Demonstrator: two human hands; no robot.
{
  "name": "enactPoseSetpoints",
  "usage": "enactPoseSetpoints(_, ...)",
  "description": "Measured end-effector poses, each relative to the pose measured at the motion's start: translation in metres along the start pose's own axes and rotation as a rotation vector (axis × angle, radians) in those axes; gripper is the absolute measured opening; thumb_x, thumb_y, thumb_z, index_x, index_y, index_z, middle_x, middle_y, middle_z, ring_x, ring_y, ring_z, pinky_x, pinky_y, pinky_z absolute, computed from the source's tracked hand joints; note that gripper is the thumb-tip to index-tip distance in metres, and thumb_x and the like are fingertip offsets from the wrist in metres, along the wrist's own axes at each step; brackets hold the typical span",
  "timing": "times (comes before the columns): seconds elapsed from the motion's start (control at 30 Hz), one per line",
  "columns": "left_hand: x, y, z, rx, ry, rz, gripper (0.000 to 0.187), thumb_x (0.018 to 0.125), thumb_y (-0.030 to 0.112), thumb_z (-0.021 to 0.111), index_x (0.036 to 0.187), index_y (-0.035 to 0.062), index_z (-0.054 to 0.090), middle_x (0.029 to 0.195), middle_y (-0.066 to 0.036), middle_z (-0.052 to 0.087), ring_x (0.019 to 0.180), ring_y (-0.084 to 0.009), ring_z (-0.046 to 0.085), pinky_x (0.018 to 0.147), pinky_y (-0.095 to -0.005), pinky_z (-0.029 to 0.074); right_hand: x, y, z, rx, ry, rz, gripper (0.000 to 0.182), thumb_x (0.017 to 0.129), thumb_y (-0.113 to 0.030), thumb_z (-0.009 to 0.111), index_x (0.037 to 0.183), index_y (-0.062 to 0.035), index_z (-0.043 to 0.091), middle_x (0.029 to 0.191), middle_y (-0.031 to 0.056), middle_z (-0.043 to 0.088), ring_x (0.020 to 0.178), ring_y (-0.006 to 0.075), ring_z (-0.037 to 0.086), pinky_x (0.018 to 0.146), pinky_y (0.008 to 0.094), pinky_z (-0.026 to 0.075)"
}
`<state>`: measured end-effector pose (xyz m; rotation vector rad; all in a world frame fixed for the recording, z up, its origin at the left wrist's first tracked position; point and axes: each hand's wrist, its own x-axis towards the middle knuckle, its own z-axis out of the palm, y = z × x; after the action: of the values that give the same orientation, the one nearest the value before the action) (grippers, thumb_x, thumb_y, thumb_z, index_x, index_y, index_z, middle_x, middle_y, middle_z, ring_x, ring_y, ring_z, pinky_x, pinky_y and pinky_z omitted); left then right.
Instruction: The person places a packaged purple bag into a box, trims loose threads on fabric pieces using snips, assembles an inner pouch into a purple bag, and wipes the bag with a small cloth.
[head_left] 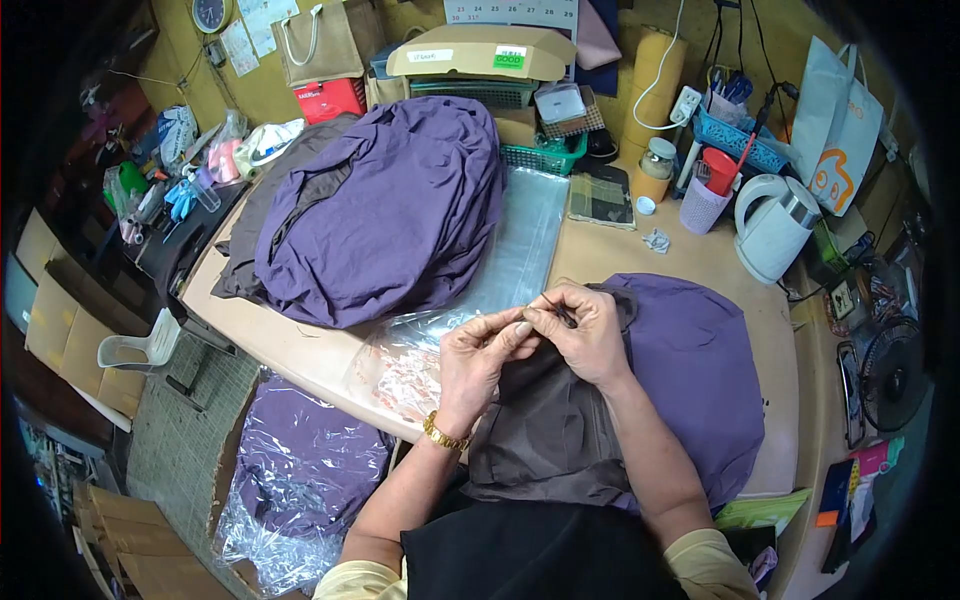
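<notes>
My left hand (483,357), a gold watch (445,431) on its wrist, is closed in a pinch over the near edge of the table. My right hand (583,338) is closed too, its fingertips meeting the left ones. Between them runs a thin dark strip (541,307), perhaps a cord or cloth edge; the fingers hide most of it. Below the hands lies dark grey cloth (553,425), beside and partly over a rounded purple fabric piece (690,370). A clear plastic bag (400,372) with orange print lies left of my left hand.
Purple covers (400,215) are piled at the back left. Clear plastic sleeves (527,225) lie beside them. A white kettle (776,228), a lilac cup (704,205) and a jar (656,170) stand at the back right. Plastic-wrapped purple goods (310,450) sit below the table at left.
</notes>
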<state>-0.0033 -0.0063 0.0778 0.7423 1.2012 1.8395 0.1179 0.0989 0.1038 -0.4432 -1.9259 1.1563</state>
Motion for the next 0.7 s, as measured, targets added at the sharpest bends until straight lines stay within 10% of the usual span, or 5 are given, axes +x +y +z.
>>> enactPoseSetpoints(0.17,-0.001,0.0,-0.007,-0.036,0.002,-0.025,0.018,0.093,0.006,0.07,0.107,-0.0049,0.069,0.093,-0.011,0.073,0.08,-0.0166,0.073,0.074,-0.0245,0.06,0.002,0.004,-0.011,0.711,0.079,0.39,0.01,0.092,-0.008,0.071,0.089,0.0015,0.069,0.069,-0.0069,0.055,0.062,0.0053,0.052,0.065,0.0236,0.045)
enactPoseSetpoints(0.37,-0.002,-0.003,-0.013,-0.112,0.008,-0.042,0.017,0.094,0.007,0.069,0.107,-0.0036,0.069,0.096,-0.01,0.072,0.082,-0.0167,0.072,0.075,-0.0249,0.06,0.007,-0.002,-0.025,0.134,-0.106,0.142,0.02,0.094,-0.015,0.071,0.105,-0.002,0.062,0.095,-0.0016,0.059,0.088,0.0068,0.056,0.08,0.0244,0.048)
enactPoseSetpoints(0.7,-0.001,-0.003,-0.016,-0.106,-0.039,-0.003,0.014,0.095,0.01,0.069,0.105,-0.0001,0.068,0.091,-0.005,0.07,0.078,-0.0119,0.069,0.07,-0.0229,0.056,0.005,-0.009,-0.025,-0.07,-0.246,0.217,0.026,0.086,-0.021,0.079,0.094,0.0009,0.068,0.084,0.006,0.067,0.079,0.0139,0.062,0.076,0.0313,0.05)
